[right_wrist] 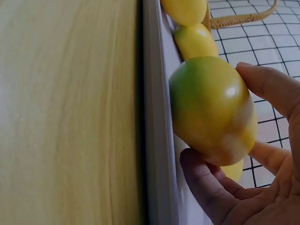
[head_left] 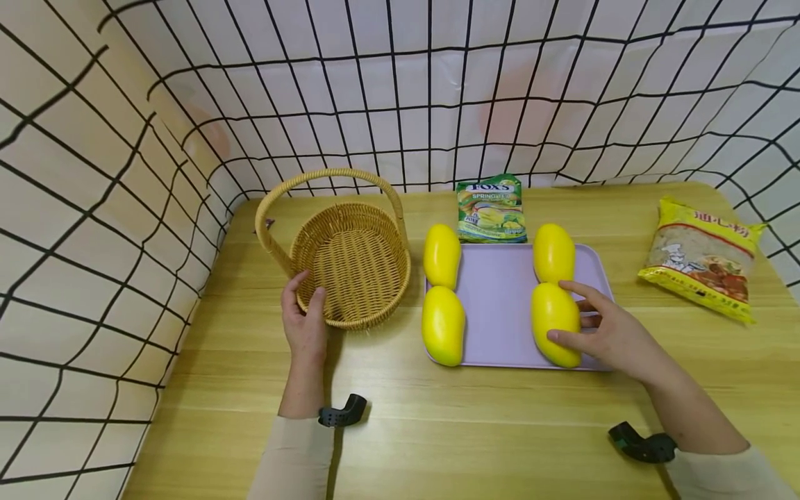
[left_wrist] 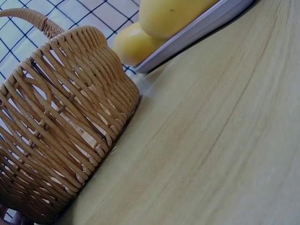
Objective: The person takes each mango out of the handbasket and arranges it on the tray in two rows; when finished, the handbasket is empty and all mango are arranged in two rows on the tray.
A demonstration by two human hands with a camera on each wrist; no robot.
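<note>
My left hand (head_left: 304, 321) grips the near left rim of a round wicker basket (head_left: 400, 295), thumb over the inside and fingers along the outer wall. The basket's tall handle arches up, and nothing lies inside it. On the right, my right hand (head_left: 619, 342) holds a yellow mango (head_left: 553, 321) at the near right end of a lilac tray (head_left: 496, 305). Thumb and fingers curve round this mango (right_wrist: 211, 105), which shows a green patch in the right wrist view. Another mango (head_left: 553, 251) sits just behind it. Two more mangoes (head_left: 442, 325) lie along the tray's left edge.
Behind the tray lies a green candy bag (head_left: 491, 212). A yellow-edged food packet (head_left: 700, 260) is at the table's far right. Black wire mesh (head_left: 431, 83) stands along the back and both sides of the wooden table (head_left: 437, 430).
</note>
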